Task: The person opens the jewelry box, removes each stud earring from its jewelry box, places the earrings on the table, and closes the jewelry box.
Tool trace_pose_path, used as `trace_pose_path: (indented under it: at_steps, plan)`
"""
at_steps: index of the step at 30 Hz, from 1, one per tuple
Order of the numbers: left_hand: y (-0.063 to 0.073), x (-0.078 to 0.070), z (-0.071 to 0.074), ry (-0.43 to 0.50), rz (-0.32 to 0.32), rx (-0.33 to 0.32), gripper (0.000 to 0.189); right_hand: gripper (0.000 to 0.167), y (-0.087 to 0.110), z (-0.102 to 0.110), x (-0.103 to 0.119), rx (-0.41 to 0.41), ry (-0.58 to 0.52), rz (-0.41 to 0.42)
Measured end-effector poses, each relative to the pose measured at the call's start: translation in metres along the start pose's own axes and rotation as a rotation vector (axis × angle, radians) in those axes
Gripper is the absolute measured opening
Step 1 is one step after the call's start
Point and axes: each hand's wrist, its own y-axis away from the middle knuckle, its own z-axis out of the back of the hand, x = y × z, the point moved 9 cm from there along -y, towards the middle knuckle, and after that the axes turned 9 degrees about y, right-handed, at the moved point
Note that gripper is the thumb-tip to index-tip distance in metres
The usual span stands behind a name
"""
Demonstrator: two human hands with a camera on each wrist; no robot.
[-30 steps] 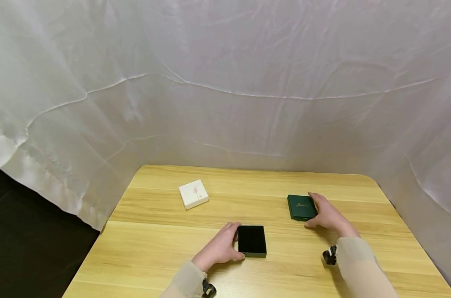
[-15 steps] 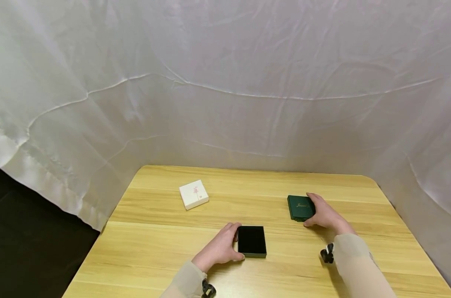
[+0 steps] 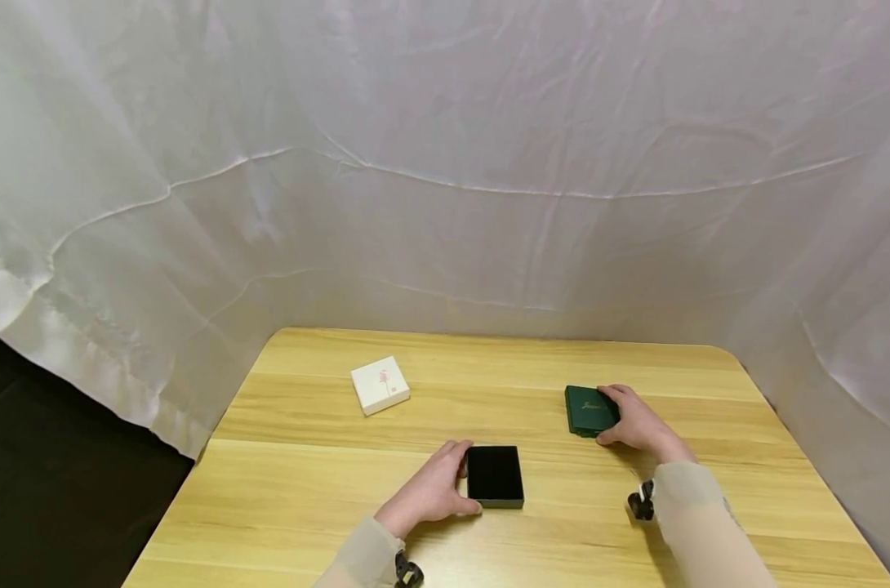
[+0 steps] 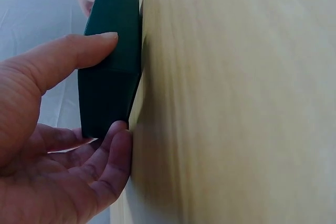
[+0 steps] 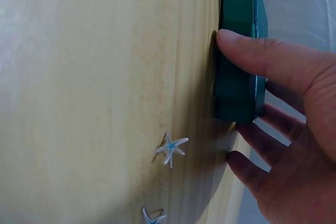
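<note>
Low in the middle of the head view, my left hand grips a dark green box base with a black inside. Its thumb lies on the near side and its fingers are at the far corner. To the right, my right hand holds a green jewelry box lid with gold lettering on top, partly covered by the fingers. In the right wrist view the thumb presses one side of the lid, which rests on the table. The left wrist view shows the box base between thumb and fingers.
A white box with a pink flower print stands at the back left of the wooden table. Two small starfish-shaped earrings lie near my right hand. A pale curtain hangs behind the table.
My right hand has shifted slightly left and closed further over the green lid, covering more of its lettering. The left hand and box base stay put.
</note>
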Motion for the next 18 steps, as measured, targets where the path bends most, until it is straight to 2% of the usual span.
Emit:
trace_pose_path:
  at_steps: [12,18]
  plan:
    - [0.002,-0.001,0.0,0.031,0.01,0.016,0.106,0.093,0.002,-0.001,0.001,-0.035,-0.014,0.012]
    - [0.002,-0.001,-0.001,0.031,0.01,0.041,0.11,0.095,0.004,0.003,0.012,-0.058,-0.032,-0.005]
